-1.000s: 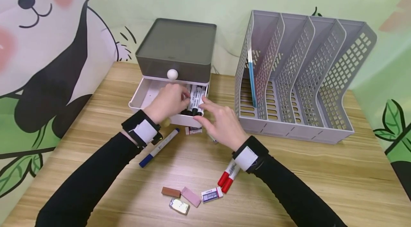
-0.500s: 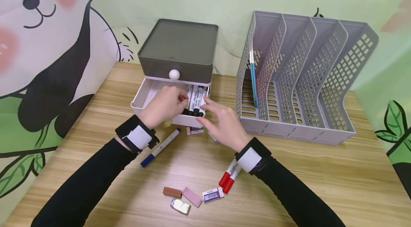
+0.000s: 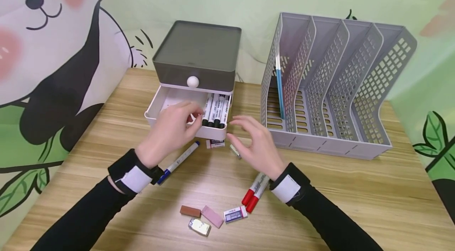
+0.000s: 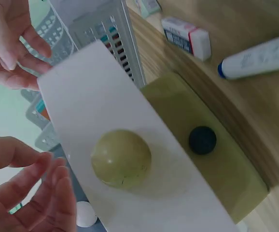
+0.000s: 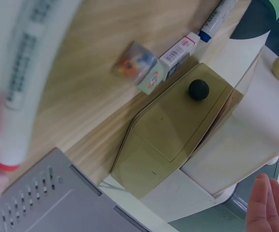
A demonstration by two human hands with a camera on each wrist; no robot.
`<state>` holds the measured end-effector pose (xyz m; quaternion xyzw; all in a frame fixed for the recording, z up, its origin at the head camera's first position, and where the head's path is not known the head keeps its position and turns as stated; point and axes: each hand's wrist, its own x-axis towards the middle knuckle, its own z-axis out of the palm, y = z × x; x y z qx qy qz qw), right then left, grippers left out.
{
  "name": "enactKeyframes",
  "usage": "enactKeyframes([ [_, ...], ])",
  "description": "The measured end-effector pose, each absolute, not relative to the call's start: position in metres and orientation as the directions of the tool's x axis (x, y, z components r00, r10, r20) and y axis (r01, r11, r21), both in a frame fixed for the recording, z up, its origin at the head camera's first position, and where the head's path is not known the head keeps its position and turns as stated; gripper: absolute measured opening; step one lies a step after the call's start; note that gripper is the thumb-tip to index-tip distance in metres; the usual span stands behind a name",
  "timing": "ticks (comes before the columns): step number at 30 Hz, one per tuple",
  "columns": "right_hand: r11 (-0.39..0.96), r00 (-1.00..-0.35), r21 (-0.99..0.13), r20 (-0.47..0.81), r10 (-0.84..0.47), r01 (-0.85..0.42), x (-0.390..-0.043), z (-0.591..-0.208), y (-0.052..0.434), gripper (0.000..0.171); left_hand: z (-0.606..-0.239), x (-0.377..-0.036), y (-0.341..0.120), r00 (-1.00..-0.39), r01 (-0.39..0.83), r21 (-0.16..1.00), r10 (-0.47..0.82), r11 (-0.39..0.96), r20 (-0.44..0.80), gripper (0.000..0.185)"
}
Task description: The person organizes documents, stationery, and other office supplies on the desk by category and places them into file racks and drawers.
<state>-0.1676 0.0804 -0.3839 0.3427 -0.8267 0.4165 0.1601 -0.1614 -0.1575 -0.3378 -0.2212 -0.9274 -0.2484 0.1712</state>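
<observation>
The white middle drawer (image 3: 151, 105) of a small cabinet is pulled out. Several black-capped white markers (image 3: 215, 111) lie side by side along its right part. Over the drawer's front edge is my left hand (image 3: 170, 132), fingers loosely bent and nothing between them; in the left wrist view its fingertips hang above the drawer front, near the yellowish knob (image 4: 121, 158). My right hand (image 3: 256, 144) hovers just off the drawer's front right corner, thumb and fingers apart with nothing in them. In the right wrist view only its fingers (image 5: 270, 205) show, at the lower right.
A grey file rack (image 3: 327, 136) holding a thin blue book (image 3: 279, 89) stands right. In front lie a blue marker (image 3: 177, 163), two red markers (image 3: 256, 193) and several erasers, one pink (image 3: 212, 216). Below the drawer, an olive drawer (image 4: 178, 111) has a black knob (image 4: 202, 140).
My left hand has drawn back from the markers toward the drawer's front left. My right hand has shifted slightly down and right, off the drawer's corner.
</observation>
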Motion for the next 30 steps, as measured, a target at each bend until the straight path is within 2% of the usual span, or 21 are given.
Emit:
enactKeyframes([
  [6, 0.365, -0.702, -0.601, 0.582, -0.409, -0.711, -0.161, -0.388, 0.086, 0.021, -0.345, -0.137, -0.165, -0.82, 0.529, 0.415, 0.318, 0.74, 0.477, 0.008],
  [11, 0.341, -0.691, -0.604, 0.584, -0.425, -0.72, -0.154, -0.392, 0.085, 0.011, -0.356, -0.121, -0.171, -0.804, 0.535, 0.363, 0.328, 0.763, 0.496, 0.007],
  [15, 0.32, -0.675, -0.603, 0.569, -0.47, -0.731, -0.149, -0.395, 0.081, 0.01, -0.365, -0.112, -0.175, -0.812, 0.521, 0.338, 0.335, 0.784, 0.478, 0.004],
  [23, 0.31, -0.632, -0.57, 0.54, -0.556, -0.761, -0.144, -0.4, 0.073, 0.009, -0.382, -0.106, -0.187, -0.895, 0.41, 0.347, 0.301, 0.843, 0.328, 0.006],
  [30, 0.336, -0.63, -0.557, 0.503, -0.592, -0.76, -0.142, -0.403, 0.068, 0.009, -0.398, -0.108, -0.195, -0.956, 0.291, 0.326, 0.257, 0.899, 0.142, 0.015],
])
